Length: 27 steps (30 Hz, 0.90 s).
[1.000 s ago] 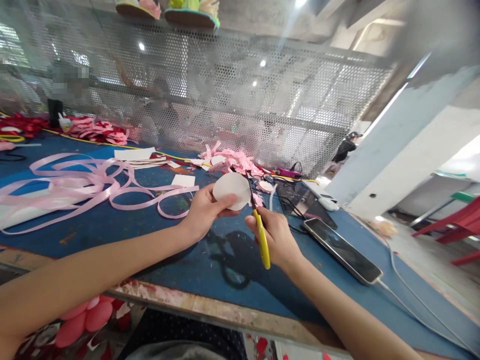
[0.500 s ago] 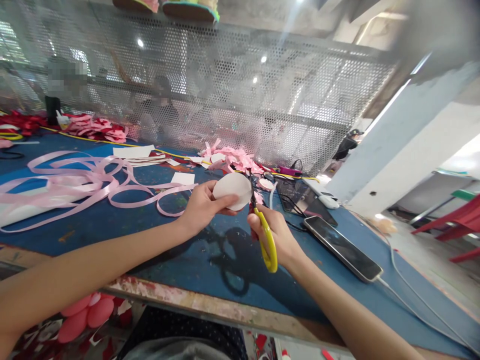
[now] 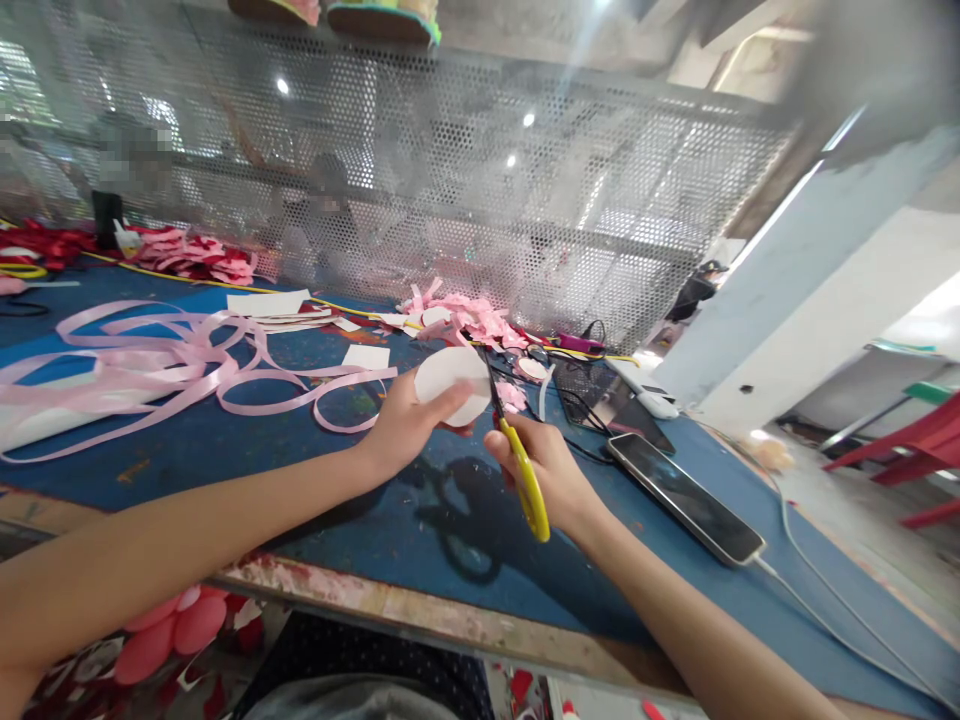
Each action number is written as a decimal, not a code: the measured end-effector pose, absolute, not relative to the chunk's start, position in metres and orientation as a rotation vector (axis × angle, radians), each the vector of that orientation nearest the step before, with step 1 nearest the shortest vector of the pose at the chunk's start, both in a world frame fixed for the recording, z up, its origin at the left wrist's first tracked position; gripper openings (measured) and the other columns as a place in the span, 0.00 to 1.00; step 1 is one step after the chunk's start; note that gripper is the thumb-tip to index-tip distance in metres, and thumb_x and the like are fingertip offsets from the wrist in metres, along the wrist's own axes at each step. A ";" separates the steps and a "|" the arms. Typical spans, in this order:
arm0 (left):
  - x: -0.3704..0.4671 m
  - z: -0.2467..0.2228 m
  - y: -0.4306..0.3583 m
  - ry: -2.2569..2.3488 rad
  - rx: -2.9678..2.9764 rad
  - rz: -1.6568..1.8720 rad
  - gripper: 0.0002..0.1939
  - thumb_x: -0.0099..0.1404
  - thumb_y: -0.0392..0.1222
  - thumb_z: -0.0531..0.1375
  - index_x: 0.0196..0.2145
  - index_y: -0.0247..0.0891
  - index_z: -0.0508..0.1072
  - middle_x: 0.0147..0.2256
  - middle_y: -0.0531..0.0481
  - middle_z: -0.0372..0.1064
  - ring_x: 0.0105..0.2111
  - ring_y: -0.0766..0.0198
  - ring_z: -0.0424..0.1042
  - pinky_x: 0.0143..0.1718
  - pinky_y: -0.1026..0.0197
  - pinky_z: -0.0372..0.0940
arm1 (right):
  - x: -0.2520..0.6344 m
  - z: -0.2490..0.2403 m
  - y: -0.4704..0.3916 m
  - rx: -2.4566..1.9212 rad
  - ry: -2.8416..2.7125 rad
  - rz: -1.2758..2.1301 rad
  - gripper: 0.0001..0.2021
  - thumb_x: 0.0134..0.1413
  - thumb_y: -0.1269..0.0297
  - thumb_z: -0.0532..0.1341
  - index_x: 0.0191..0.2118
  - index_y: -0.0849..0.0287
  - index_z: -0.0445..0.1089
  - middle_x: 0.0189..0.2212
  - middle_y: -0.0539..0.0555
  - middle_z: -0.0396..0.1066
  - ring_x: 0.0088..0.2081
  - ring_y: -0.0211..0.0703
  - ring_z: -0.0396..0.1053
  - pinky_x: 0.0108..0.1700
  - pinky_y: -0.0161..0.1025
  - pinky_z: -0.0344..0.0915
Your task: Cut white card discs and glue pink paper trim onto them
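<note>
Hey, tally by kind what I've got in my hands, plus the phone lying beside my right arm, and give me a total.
White paper disc, in the left hand: 1
Yellow-handled scissors, in the right hand: 1
Phone, lying on the blue table: 1
Total: 3

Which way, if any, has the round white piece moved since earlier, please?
Yes: the round white piece shifted slightly left, toward the small white card.
</note>
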State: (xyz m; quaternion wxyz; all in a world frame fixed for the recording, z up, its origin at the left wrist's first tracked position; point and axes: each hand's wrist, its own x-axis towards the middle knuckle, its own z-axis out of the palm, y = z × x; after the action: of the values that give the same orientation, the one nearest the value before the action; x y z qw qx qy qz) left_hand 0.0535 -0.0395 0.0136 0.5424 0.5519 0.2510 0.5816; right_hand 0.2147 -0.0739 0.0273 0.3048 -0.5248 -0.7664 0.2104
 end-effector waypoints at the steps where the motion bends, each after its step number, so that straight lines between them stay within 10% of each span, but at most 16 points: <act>1: 0.053 0.014 -0.040 0.610 1.372 1.363 0.16 0.54 0.47 0.63 0.36 0.32 0.71 0.26 0.51 0.71 0.22 0.68 0.68 0.23 0.67 0.68 | 0.215 0.028 -0.073 -1.382 -2.039 0.577 0.28 0.48 0.34 0.47 0.21 0.58 0.57 0.15 0.48 0.59 0.19 0.35 0.57 0.21 0.33 0.51; 27: 0.043 0.023 -0.042 0.639 1.409 1.123 0.14 0.51 0.46 0.64 0.29 0.31 0.70 0.21 0.53 0.67 0.16 0.70 0.66 0.15 0.68 0.65 | 0.213 0.030 -0.076 -1.400 -2.041 0.563 0.25 0.47 0.37 0.51 0.23 0.58 0.58 0.17 0.49 0.60 0.21 0.37 0.57 0.22 0.34 0.51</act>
State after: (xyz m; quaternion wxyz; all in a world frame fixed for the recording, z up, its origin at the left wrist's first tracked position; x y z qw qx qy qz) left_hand 0.0435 -0.0416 0.0231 0.5769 0.6020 0.2732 0.4798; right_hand 0.2133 -0.0763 0.0297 0.2971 -0.5267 -0.7678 0.2117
